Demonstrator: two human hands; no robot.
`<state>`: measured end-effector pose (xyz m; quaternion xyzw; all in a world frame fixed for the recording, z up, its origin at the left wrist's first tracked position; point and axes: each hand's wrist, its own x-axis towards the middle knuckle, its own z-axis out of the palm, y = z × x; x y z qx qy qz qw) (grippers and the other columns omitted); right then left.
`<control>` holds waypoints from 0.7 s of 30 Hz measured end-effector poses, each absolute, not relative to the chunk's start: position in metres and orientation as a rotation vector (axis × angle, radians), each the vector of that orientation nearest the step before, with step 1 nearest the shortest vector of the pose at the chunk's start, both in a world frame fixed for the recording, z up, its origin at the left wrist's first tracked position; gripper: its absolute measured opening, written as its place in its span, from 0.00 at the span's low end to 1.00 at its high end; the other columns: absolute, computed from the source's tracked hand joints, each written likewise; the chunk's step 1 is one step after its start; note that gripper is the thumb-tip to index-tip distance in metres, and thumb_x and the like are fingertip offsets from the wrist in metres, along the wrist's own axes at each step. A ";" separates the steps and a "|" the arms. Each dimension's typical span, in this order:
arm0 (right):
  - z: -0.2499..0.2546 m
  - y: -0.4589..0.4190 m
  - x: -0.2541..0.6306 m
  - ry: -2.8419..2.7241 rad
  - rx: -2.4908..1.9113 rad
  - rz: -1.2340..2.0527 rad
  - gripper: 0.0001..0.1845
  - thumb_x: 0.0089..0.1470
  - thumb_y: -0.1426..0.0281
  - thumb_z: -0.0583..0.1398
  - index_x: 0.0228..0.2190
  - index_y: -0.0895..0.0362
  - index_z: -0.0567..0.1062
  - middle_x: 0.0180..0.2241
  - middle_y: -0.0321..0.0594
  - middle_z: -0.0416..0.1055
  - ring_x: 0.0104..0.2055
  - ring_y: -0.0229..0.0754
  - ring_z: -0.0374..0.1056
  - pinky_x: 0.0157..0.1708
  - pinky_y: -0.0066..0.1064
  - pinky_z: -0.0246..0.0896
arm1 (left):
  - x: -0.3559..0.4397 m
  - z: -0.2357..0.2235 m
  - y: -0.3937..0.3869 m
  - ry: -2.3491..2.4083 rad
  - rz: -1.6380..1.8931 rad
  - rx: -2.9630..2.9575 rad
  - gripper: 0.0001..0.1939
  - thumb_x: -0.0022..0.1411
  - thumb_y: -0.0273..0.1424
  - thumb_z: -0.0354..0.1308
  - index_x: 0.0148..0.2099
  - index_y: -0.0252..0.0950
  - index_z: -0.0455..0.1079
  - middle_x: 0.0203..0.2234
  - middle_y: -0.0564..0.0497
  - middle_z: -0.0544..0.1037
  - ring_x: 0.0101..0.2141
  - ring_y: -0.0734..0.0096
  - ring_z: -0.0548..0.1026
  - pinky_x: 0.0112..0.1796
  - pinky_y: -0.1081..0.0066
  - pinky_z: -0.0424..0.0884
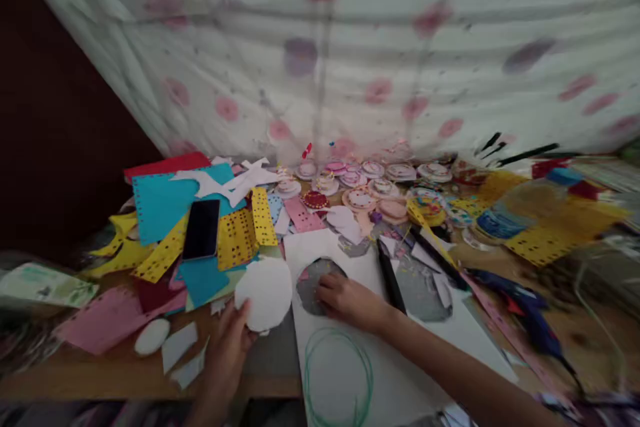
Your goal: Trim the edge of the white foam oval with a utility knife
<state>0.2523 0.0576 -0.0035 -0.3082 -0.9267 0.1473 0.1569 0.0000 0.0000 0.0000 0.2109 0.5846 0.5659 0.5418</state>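
Observation:
My left hand [233,332] grips a white, roughly round paper disc [264,293] by its lower left edge, thumb on top. A large white sheet [320,247] with cut-out round holes lies on the table to its right. Over the left hole my right hand [334,293] rests with its fingers bent together, near the grey surface below; whether anything is between them is hidden. Below that hand, a green circle [367,353] is drawn on the sheet. A black, pen-like tool [390,277] lies across the sheet, just beyond my right wrist.
At the left are a phone [201,230], blue sheet [155,203] and yellow dotted strips [263,217]. Several decorated paper rounds [360,198] line the back. On the right lie a blue glue gun [533,320] and a plastic bottle [517,210]. A spotted curtain [350,67] hangs behind.

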 end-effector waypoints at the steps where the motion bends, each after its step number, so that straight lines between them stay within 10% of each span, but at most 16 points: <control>1: -0.001 0.058 0.253 -2.635 -0.899 0.413 0.05 0.52 0.79 0.60 0.28 0.58 0.70 0.32 0.44 0.72 0.34 0.45 0.68 0.30 0.31 0.62 | 0.009 0.003 0.009 1.363 1.342 0.539 0.24 0.49 0.36 0.69 0.49 0.38 0.72 0.46 0.44 0.78 0.41 0.60 0.79 0.31 0.72 0.76; 13: 0.040 -0.019 0.394 -1.979 -1.523 0.195 0.04 0.55 0.74 0.56 0.32 0.53 0.69 0.26 0.35 0.69 0.27 0.37 0.67 0.29 0.27 0.64 | 0.140 0.013 0.152 1.140 1.171 1.175 0.19 0.52 0.42 0.63 0.39 0.32 0.70 0.36 0.42 0.80 0.38 0.57 0.79 0.40 0.58 0.75; 21: 0.001 -0.070 0.472 -1.801 -1.764 -0.007 0.04 0.55 0.67 0.56 0.32 0.52 0.71 0.25 0.36 0.72 0.23 0.40 0.69 0.24 0.28 0.64 | 0.110 0.055 0.136 1.213 1.336 1.546 0.26 0.50 0.37 0.66 0.50 0.35 0.67 0.60 0.40 0.65 0.62 0.57 0.59 0.61 0.58 0.52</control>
